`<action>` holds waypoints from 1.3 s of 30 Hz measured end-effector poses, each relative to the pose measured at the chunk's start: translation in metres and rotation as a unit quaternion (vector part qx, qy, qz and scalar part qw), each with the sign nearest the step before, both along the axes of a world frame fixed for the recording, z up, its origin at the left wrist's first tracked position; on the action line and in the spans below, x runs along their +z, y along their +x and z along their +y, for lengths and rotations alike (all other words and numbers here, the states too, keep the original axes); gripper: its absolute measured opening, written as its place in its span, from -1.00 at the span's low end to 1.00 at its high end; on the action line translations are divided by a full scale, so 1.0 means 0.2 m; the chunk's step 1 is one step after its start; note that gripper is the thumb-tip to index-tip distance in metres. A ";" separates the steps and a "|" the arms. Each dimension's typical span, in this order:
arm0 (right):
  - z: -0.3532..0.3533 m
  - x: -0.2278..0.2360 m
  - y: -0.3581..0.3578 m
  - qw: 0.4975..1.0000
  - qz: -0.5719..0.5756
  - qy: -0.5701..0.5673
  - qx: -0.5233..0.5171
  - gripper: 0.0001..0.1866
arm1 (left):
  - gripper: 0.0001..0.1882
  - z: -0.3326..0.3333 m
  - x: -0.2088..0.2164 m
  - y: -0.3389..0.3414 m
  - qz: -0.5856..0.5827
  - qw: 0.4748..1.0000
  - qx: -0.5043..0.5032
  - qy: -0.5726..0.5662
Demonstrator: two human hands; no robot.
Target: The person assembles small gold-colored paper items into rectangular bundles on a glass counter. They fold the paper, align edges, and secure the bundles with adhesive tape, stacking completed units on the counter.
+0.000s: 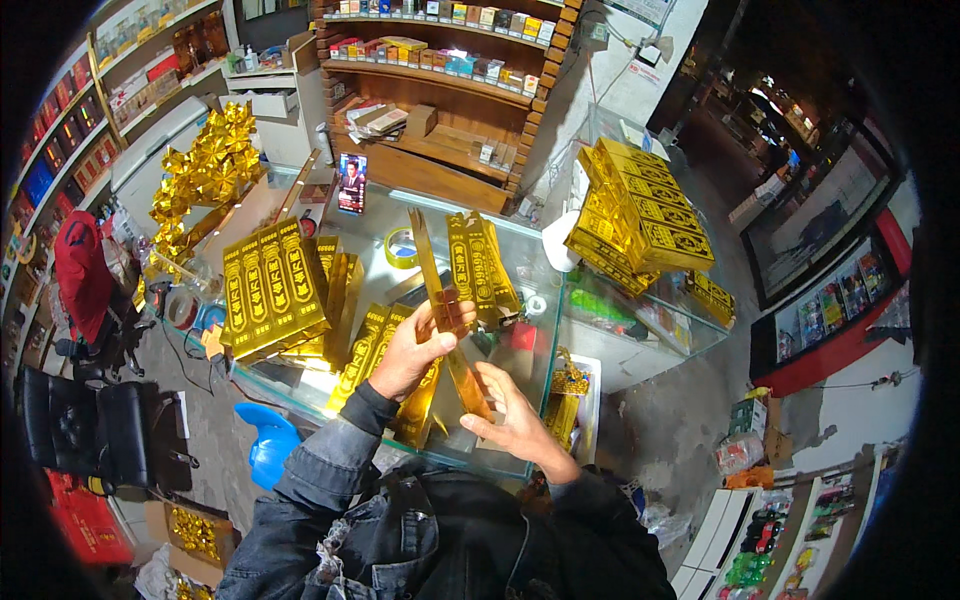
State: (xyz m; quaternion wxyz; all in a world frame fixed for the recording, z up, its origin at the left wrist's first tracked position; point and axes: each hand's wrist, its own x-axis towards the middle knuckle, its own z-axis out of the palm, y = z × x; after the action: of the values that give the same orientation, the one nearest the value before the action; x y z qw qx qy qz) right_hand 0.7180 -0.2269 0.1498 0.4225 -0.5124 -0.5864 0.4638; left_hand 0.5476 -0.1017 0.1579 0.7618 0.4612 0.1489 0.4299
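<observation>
Over the glass counter, both my hands are on a long, narrow gold cardboard piece, tilted with its far end to the left. My left hand grips it near its middle, fingers closed around the edge. Lower down, the fingers and thumb of my right hand close on its near end. Whether the piece is a flattened box or a folded sheet I cannot tell. Just beyond it lie printed gold cartons. Left of my left hand is a stack of gold boxes, and more gold pieces lie partly under my forearm.
A tape roll and a lit phone stand on the counter. Gold boxes are piled on the right counter. Gold bows heap at the left. A blue plastic stool and a black chair are on the floor.
</observation>
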 end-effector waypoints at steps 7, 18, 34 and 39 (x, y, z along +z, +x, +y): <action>-0.09 0.11 -0.15 0.996 -0.079 -0.008 -0.038 -0.12 | 0.04 -0.03 0.07 -0.11 0.005 0.999 -0.043 0.010; 0.13 0.61 0.01 0.880 -0.240 0.353 -0.207 -0.48 | -0.02 -0.24 0.10 -0.13 -0.027 0.971 -0.238 -0.021; 0.15 0.52 0.19 0.866 -0.189 0.436 -0.155 -0.70 | -0.01 -0.50 0.04 0.04 0.024 0.981 -0.187 -0.037; 0.15 0.49 0.26 0.937 -0.041 0.335 -0.085 -0.80 | -0.05 -0.53 0.02 0.06 0.012 0.983 -0.166 -0.079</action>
State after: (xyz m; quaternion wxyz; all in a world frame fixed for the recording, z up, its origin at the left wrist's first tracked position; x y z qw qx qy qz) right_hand 0.7707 -0.1969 0.2475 0.5833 -0.4075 -0.6789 0.1810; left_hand 0.5600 -0.2080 0.1613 0.8546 0.4231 0.1130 0.2792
